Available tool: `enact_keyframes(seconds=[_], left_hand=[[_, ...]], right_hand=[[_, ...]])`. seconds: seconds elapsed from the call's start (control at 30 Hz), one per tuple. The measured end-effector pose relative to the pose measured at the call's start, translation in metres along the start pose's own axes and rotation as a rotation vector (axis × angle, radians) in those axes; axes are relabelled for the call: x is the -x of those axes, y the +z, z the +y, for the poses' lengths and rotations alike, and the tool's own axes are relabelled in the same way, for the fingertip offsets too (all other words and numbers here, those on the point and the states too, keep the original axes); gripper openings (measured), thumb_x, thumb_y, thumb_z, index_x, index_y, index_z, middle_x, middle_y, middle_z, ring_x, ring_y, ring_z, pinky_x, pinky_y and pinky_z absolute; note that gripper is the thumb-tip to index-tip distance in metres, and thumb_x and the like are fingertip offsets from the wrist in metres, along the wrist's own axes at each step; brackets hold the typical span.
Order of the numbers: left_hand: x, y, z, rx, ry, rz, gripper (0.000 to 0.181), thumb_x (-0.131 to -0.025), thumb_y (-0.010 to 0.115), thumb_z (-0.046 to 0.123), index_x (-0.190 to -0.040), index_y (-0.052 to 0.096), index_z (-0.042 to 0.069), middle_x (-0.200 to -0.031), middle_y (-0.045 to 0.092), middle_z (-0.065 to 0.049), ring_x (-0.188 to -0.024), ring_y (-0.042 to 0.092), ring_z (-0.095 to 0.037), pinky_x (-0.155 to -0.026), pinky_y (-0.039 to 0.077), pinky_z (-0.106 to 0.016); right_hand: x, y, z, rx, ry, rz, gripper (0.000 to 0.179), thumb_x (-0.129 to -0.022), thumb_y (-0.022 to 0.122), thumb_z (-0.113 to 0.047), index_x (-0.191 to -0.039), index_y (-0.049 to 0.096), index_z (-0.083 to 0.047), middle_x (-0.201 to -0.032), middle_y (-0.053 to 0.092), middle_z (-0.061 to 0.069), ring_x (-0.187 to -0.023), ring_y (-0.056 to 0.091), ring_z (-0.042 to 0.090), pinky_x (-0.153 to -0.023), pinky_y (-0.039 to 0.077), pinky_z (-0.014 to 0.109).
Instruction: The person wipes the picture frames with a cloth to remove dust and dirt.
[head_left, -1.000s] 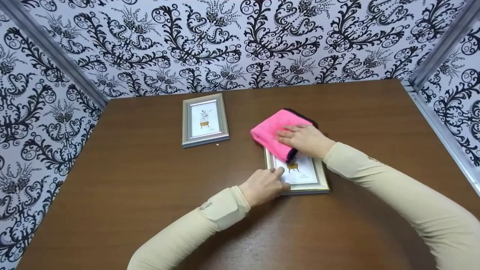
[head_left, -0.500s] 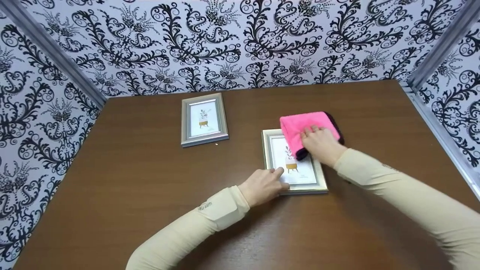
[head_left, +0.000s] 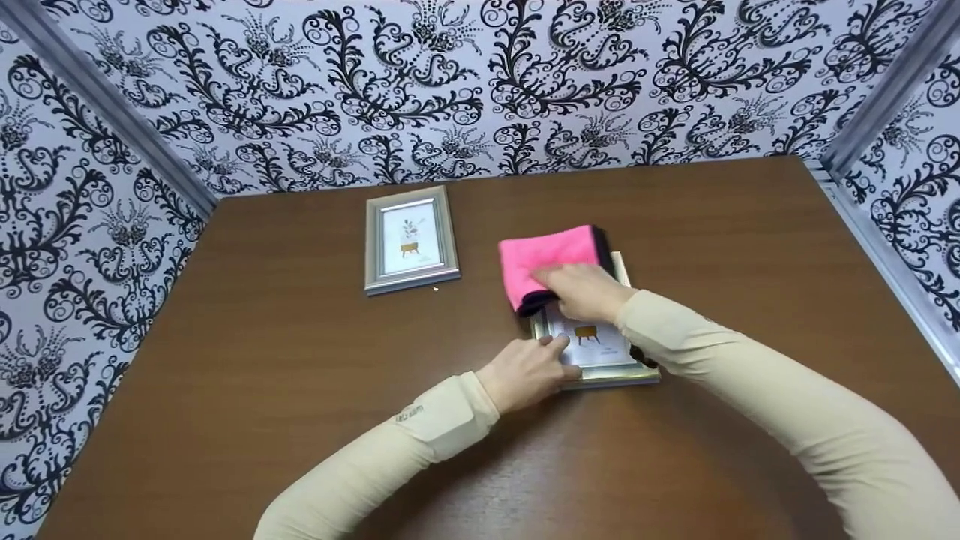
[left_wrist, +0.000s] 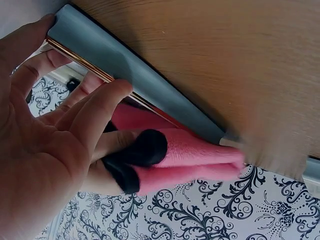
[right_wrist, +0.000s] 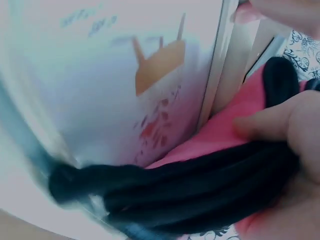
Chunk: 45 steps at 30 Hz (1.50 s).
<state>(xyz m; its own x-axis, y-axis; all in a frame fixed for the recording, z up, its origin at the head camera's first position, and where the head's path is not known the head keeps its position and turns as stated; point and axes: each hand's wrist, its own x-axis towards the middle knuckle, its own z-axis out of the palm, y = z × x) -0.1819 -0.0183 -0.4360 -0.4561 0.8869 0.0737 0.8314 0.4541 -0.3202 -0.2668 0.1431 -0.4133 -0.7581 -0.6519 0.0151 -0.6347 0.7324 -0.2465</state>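
Observation:
A folded pink cloth (head_left: 551,251) with black edging lies over the upper part of a light gold picture frame (head_left: 611,373). My right hand (head_left: 589,291) holds this cloth against the frame; the right wrist view shows the thumb (right_wrist: 267,122) on its pink side and thick dark folds (right_wrist: 200,187) beside it. At the frame's lower left corner my left hand (head_left: 527,373) grips the edge, with a fingertip (left_wrist: 120,89) on the gilt rim in the left wrist view. The cloth hides the top of the plant-stand picture (head_left: 589,337).
A second picture frame (head_left: 373,244) lies farther back on the left of the brown table (head_left: 300,337). Close to its lower edge is a tiny white speck (head_left: 435,289). Patterned walls (head_left: 420,82) with metal corner posts (head_left: 874,97) enclose the table's back and sides.
The cloth and my right hand swept right across the frame, then back left to its upper left part. My left hand and both frames have stayed in place.

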Motion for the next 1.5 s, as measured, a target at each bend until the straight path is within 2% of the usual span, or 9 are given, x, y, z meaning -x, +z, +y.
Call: enact_keyframes(seconds=[0.1, 0.17, 0.3, 0.4, 0.57, 0.87, 1.07, 1.3, 1.5], left_hand=[[0.0, 0.0, 0.001, -0.007, 0.003, 0.007, 0.015, -0.088, 0.067, 0.028, -0.1, 0.072, 0.035, -0.096, 0.058, -0.002, -0.076, 0.06, -0.013, -0.048, 0.051, -0.024], [-0.001, -0.001, 0.001, -0.011, 0.0, 0.002, 0.014, -0.088, 0.067, 0.028, -0.1, 0.072, 0.035, -0.096, 0.058, -0.002, -0.077, 0.06, -0.014, -0.049, 0.051, -0.024], [-0.003, -0.003, 0.003, -0.006, -0.005, -0.025, 0.015, -0.089, 0.067, 0.028, -0.101, 0.072, 0.034, -0.098, 0.058, -0.003, -0.079, 0.06, -0.014, -0.051, 0.052, -0.024], [-0.006, -0.005, 0.004, 0.012, -0.004, -0.042, 0.016, -0.09, 0.066, 0.025, -0.103, 0.072, 0.033, -0.098, 0.057, -0.004, -0.079, 0.061, -0.015, -0.052, 0.052, -0.025], [-0.008, -0.007, 0.003, 0.031, -0.008, -0.074, 0.016, -0.092, 0.063, 0.023, -0.103, 0.072, 0.031, -0.098, 0.057, -0.005, -0.078, 0.06, -0.015, -0.052, 0.052, -0.025], [-0.007, -0.008, 0.003, 0.045, -0.023, -0.118, 0.019, -0.092, 0.063, 0.023, -0.108, 0.07, 0.03, -0.102, 0.057, -0.006, -0.08, 0.059, -0.016, -0.053, 0.052, -0.026], [-0.006, -0.005, 0.005, 0.023, -0.024, -0.082, 0.018, -0.092, 0.063, 0.022, -0.106, 0.071, 0.03, -0.098, 0.055, -0.006, -0.077, 0.059, -0.015, -0.051, 0.052, -0.025], [-0.003, -0.002, 0.007, -0.009, -0.033, 0.012, 0.016, -0.092, 0.063, 0.018, -0.098, 0.073, 0.029, -0.091, 0.053, -0.005, -0.07, 0.059, -0.014, -0.048, 0.052, -0.024], [-0.003, -0.001, 0.008, 0.012, -0.037, 0.001, 0.015, -0.091, 0.064, 0.018, -0.098, 0.073, 0.029, -0.088, 0.053, -0.005, -0.07, 0.058, -0.014, -0.048, 0.051, -0.024]], right_hand=[[0.002, 0.001, 0.007, -0.057, -0.055, -0.036, 0.06, -0.077, 0.058, 0.011, -0.136, 0.05, 0.003, -0.135, 0.053, 0.02, -0.123, 0.05, 0.038, -0.104, 0.037, 0.049], [0.005, 0.0, 0.013, -0.053, -0.089, -0.053, 0.062, -0.077, 0.059, 0.012, -0.138, 0.048, 0.003, -0.14, 0.048, 0.02, -0.129, 0.044, 0.037, -0.107, 0.033, 0.048], [0.015, -0.001, 0.027, 0.089, -0.196, -0.046, 0.054, -0.083, 0.063, 0.006, -0.135, 0.051, 0.005, -0.138, 0.049, 0.021, -0.129, 0.043, 0.038, -0.106, 0.034, 0.049], [0.025, -0.004, 0.038, 0.208, -0.217, -0.034, 0.046, -0.088, 0.062, 0.001, -0.133, 0.053, 0.004, -0.135, 0.052, 0.02, -0.127, 0.046, 0.037, -0.105, 0.035, 0.049], [0.045, -0.014, 0.058, 0.276, -0.135, -0.037, 0.047, -0.083, 0.063, 0.005, -0.129, 0.056, 0.004, -0.133, 0.054, 0.021, -0.124, 0.048, 0.038, -0.105, 0.035, 0.05], [0.068, -0.017, 0.075, 0.248, 0.046, 0.012, 0.051, -0.082, 0.058, 0.007, -0.133, 0.055, 0.003, -0.136, 0.051, 0.021, -0.126, 0.047, 0.038, -0.091, 0.047, 0.054], [0.081, -0.019, 0.073, 0.251, -0.082, -0.027, 0.052, -0.078, 0.058, 0.013, -0.13, 0.056, 0.005, -0.136, 0.051, 0.022, -0.128, 0.045, 0.038, -0.103, 0.037, 0.051], [0.105, -0.027, 0.047, 0.279, -0.278, -0.067, 0.047, -0.069, 0.069, 0.012, -0.115, 0.067, 0.002, -0.119, 0.064, 0.018, -0.115, 0.057, 0.036, -0.098, 0.044, 0.048], [0.126, -0.034, 0.024, 0.23, -0.357, -0.147, 0.041, -0.071, 0.071, 0.011, -0.109, 0.072, -0.003, -0.114, 0.067, 0.016, -0.109, 0.061, 0.033, -0.093, 0.047, 0.047]])
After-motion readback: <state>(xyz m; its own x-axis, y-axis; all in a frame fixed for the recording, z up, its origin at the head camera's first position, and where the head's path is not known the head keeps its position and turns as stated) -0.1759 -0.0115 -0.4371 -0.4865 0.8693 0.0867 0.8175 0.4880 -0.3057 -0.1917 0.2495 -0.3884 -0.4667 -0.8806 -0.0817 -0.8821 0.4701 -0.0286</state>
